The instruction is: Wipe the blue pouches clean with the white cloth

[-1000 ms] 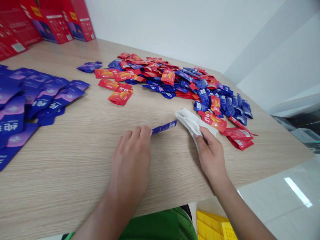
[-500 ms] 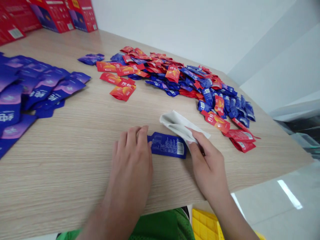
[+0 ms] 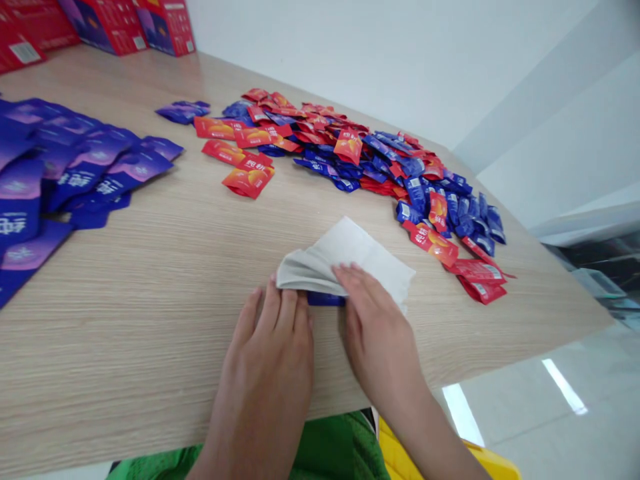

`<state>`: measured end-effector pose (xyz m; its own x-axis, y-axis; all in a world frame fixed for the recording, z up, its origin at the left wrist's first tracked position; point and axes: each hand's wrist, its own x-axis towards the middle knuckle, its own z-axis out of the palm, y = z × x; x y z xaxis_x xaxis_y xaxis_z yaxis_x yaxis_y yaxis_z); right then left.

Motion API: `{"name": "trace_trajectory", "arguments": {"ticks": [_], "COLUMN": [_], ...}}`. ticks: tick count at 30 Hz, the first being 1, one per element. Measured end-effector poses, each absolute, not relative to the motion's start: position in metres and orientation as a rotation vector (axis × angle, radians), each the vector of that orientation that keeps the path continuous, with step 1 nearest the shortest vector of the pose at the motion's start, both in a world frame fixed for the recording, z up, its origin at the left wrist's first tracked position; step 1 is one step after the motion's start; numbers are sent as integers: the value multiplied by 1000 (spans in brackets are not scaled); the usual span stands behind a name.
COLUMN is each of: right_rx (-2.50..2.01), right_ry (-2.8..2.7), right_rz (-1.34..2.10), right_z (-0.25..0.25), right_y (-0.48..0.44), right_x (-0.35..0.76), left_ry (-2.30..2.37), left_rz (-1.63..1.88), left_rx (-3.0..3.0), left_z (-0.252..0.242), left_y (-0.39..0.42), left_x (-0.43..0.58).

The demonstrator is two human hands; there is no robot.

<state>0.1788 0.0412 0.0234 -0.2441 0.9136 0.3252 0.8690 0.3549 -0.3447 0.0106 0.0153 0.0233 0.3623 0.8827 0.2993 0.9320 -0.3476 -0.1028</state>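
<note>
A blue packet (image 3: 325, 299) lies flat on the table near its front edge, mostly covered by a white cloth (image 3: 357, 247). My right hand (image 3: 373, 320) is closed on the cloth, pressing it down over the packet. At the packet's left end rests my left hand (image 3: 280, 333), palm down, its fingertips at the cloth's folded left edge. Its fingers lie close together, and what they hold, if anything, is hidden under the cloth.
Red and blue packets form a long pile (image 3: 350, 147) at the back. Purple-blue packets (image 3: 85, 160) overlap at the left. Red boxes (image 3: 170, 30) stand at the back left. A yellow crate (image 3: 400, 453) is below the table's front edge.
The cloth has moved left and spread over the blue packet, whose printed face and barcode are now covered. My right hand has moved left with it; my left hand has shifted slightly down.
</note>
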Motion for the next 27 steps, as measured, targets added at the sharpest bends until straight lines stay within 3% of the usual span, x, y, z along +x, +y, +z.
{"name": "trace_trajectory", "arguments": {"ticks": [6,9,14,23,27], "right_rx": [-1922,-1770,-1442,-1916,-1729], "right_ry": [-1775,-1723,-2173,-1866,-1826], "right_rz": [9,23,170,6,83], "right_z": [40,47,33,33,39], "right_y": [39,39,41,40,42], "right_x": [236,206,147,234,197], "left_ry": [-1630,-1622,-1620,-1596,-1579], "left_rz": [-384,-401,-385,-431,-428], "left_rx": [-2306,-2317,-2384,-2310,-2318], "left_z": [12,16,28,15,20], "left_y": [12,14,17,16,18], "left_x": [13,13,10,12,12]}}
